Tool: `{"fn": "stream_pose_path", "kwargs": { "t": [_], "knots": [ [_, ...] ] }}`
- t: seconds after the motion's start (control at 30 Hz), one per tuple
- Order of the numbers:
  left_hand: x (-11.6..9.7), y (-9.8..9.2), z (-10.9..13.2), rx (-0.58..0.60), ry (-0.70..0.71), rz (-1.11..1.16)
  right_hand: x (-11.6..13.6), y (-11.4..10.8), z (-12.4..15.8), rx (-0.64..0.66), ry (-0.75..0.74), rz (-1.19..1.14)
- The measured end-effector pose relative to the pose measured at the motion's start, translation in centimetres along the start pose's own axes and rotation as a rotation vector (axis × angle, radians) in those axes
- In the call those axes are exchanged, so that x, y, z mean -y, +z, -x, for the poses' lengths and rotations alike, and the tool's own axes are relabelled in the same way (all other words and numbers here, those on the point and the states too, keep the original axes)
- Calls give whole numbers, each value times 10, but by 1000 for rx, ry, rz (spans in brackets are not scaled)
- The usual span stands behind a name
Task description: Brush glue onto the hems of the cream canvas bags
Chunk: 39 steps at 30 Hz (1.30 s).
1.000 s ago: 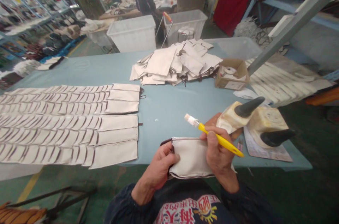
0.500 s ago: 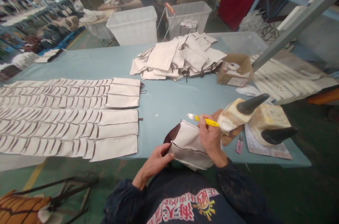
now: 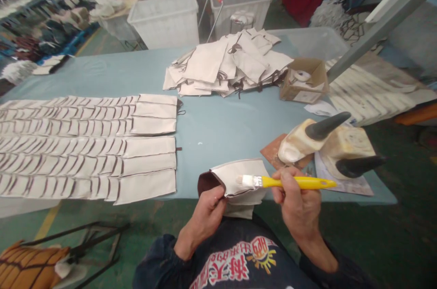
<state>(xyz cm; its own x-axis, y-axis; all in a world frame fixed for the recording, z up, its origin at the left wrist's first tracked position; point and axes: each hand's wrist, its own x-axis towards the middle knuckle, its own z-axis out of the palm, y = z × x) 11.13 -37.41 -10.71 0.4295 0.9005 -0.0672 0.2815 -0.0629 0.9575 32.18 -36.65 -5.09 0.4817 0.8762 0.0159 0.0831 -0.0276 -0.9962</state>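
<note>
My left hand pinches the near edge of a cream fabric piece with a dark brown inside, which bulges open at its left end. The piece lies at the table's front edge, partly hanging over it. In my right hand is a paintbrush with a yellow handle, its white bristles pointing left over the cream fabric. Whether the bristles touch the fabric I cannot tell. Just beyond my right hand stands a yellowed plastic container with a black spout, on a brown board.
Overlapping rows of cream pieces cover the table's left side. A loose heap of similar pieces lies at the back, beside a cardboard box. A second spouted container stands right. White bins are behind the table.
My right hand has drawn back to the right, and the brush now lies level over the fabric. My left hand has closed on the fabric's edge, and its brown opening gapes wider.
</note>
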Motion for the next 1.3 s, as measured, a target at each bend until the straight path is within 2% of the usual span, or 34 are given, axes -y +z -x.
{"fn": "stream_pose_path", "kwargs": {
  "t": [0.1,0.2,0.37,0.43,0.57,0.7,0.83,0.97,1.13,1.3],
  "knots": [
    [-1,0,1,3,137,-123,7,-3,9,-22,35,-21],
    [-1,0,1,-17,194,-221,8,0,11,-28,43,-43],
    [3,3,2,-30,221,-254,5,5,20,105,96,-27],
    [4,4,2,-38,223,-254,3,5,23,125,125,-25],
    [4,5,1,-64,228,-250,2,4,21,15,119,-15],
    [3,6,1,-88,228,-206,-1,7,22,124,179,-59],
    [0,6,0,-104,171,-179,-7,8,22,34,192,-99],
    [-4,6,-2,-115,158,-133,-9,9,21,128,220,-107],
    [-3,7,-5,-119,132,-118,-7,10,18,70,184,-109],
    [0,7,-6,-123,179,-119,-6,11,20,146,212,-110]
  ]
}}
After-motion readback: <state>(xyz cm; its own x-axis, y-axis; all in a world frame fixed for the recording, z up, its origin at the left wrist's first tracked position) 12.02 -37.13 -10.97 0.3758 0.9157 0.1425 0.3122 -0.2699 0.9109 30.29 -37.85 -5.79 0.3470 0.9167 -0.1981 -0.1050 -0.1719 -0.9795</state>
